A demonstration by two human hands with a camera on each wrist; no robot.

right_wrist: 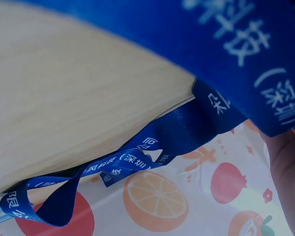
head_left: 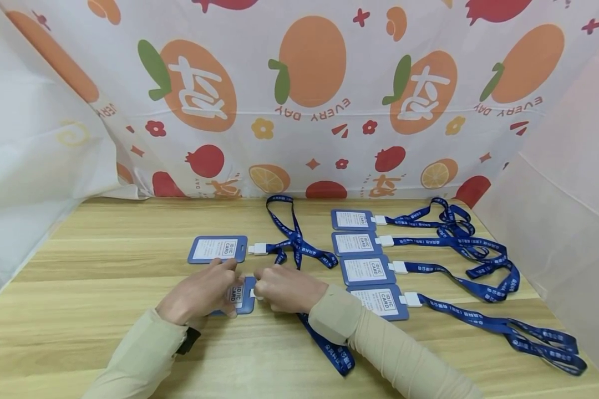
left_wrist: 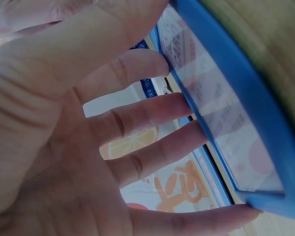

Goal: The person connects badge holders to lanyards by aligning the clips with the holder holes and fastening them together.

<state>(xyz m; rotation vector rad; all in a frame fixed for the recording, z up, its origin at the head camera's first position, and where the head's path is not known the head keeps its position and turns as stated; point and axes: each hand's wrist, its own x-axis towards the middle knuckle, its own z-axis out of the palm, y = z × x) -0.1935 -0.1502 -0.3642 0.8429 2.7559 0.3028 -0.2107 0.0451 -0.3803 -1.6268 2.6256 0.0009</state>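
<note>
My left hand (head_left: 199, 292) holds a blue-framed ID card holder (head_left: 247, 295) low over the wooden table. In the left wrist view its fingers reach the far edge of the holder's frame (left_wrist: 265, 98), with the thumb across the near end. At the slotted end, my right hand (head_left: 288, 288) pinches the white clip end of a blue lanyard, mostly hidden by the fingers. That lanyard's strap (head_left: 329, 346) trails beneath the right wrist toward the front. Close up in the right wrist view, blue strap (right_wrist: 226, 44) with white lettering crosses in front of the right fingers.
Just beyond the left hand lies another card holder (head_left: 217, 249), its lanyard's white clip (head_left: 257, 249) beside its slot. Several card holders with lanyards attached form a column at the right, the nearest (head_left: 379, 302) partly behind the right sleeve. A fruit-print cloth (head_left: 299, 138) hangs behind the table.
</note>
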